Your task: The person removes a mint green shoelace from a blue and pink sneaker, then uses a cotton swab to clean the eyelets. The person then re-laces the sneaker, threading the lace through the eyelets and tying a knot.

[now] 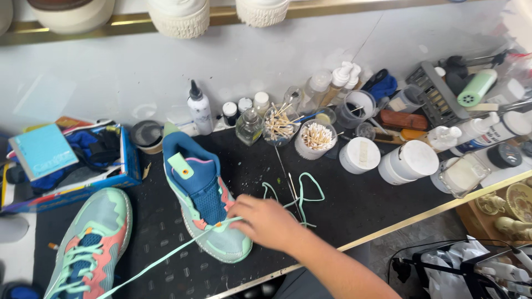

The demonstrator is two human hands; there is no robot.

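The black work mat (343, 205) is spreading across the whole bench, speckled and busy. On it, the unlaced sneaker (202, 194) is lying in the middle, blue inside with a mint toe and coral trim, its toe pointing toward the near edge and its tongue standing up at the far end. To its left, the second sneaker (91, 243), already laced, is resting near the mat's near-left corner, well apart from the hand. Behind that, a blue shoebox (72, 166) is sitting with a pale blue notebook (41, 150) lying on top.

The right hand (266, 221) is reaching in from the lower right and pinching the mint shoelace (166, 256) right at the eyelets on the unlaced sneaker's right side, fingers closed on the lace. One length of that lace is trailing off toward the lower left, passing beside the laced sneaker; the other end is looping loose on the mat just behind the hand.

The left hand is not showing at all.

Along the back, white tubs (407, 161) are crowding the right, a cup of cotton swabs (316, 138) is standing beside a jar of wooden sticks (280, 126), and a small squeeze bottle (199, 109) with a black nozzle is standing upright just behind the sneaker.
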